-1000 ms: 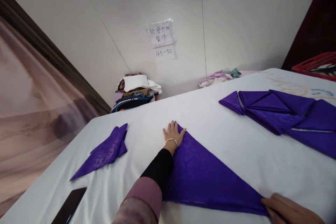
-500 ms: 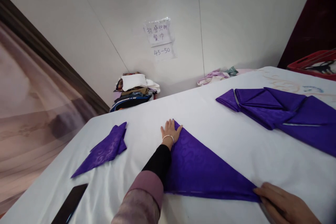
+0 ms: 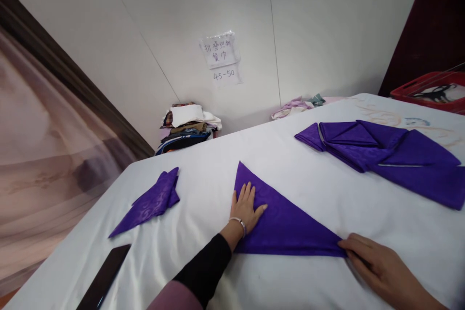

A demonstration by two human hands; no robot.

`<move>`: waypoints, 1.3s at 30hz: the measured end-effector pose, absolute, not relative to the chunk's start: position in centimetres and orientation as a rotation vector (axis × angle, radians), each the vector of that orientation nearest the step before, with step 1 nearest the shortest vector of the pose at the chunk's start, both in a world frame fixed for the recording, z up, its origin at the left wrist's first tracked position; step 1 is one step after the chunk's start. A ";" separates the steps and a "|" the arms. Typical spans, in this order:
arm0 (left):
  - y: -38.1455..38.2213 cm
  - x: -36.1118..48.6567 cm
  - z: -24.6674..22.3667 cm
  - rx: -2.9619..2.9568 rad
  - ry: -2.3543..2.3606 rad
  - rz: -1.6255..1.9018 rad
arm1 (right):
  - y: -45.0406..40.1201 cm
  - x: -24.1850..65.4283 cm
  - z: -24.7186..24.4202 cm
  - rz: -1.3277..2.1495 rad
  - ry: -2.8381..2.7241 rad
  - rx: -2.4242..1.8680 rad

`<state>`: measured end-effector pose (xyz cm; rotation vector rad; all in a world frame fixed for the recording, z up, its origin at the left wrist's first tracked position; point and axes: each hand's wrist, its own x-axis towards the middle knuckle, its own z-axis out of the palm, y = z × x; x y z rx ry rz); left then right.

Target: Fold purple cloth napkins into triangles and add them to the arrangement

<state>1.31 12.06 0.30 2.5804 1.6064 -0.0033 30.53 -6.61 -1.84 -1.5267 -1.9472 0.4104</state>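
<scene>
A purple patterned napkin [image 3: 283, 223], folded into a triangle, lies on the white-covered table in front of me. My left hand [image 3: 247, 208] rests flat on its left part with fingers spread, a bracelet at the wrist. At the triangle's right corner, my right hand [image 3: 370, 259] pinches the cloth between thumb and fingers. To the left lies a folded purple napkin [image 3: 150, 203] with a long pointed end. Several more purple napkins [image 3: 392, 155] are laid overlapping at the right.
A dark flat phone-like object [image 3: 105, 276] lies at the table's left front. Behind the table are a pile of folded clothes [image 3: 189, 128], a smaller cloth heap [image 3: 294, 106] and a red basket [image 3: 428, 89]. A sheer curtain [image 3: 54, 155] hangs at the left.
My left hand has slid from the napkin's top corner down and right onto its body. My right hand keeps its pinch on the right corner. The view has shifted slightly.
</scene>
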 end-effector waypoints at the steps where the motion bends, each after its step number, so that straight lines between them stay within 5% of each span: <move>1: 11.4 0.7 0.1 2.562 1.626 -0.018 | -6.6 30.6 -1.8 0.418 -1.945 -1.533; 12: 8.3 -5.6 0.1 2.403 1.810 0.075 | -6.6 30.9 -2.5 0.514 -1.876 -1.600; 20: 2.4 -6.0 0.3 2.722 1.179 0.176 | -6.3 31.3 -2.0 0.747 -1.690 -1.608; 30: 1.1 -7.2 0.6 2.743 1.295 0.477 | -4.5 30.4 4.6 1.109 -1.205 -1.604; 39: 0.3 -6.4 1.0 2.598 1.348 0.641 | 5.2 27.8 10.4 1.271 -1.202 -1.369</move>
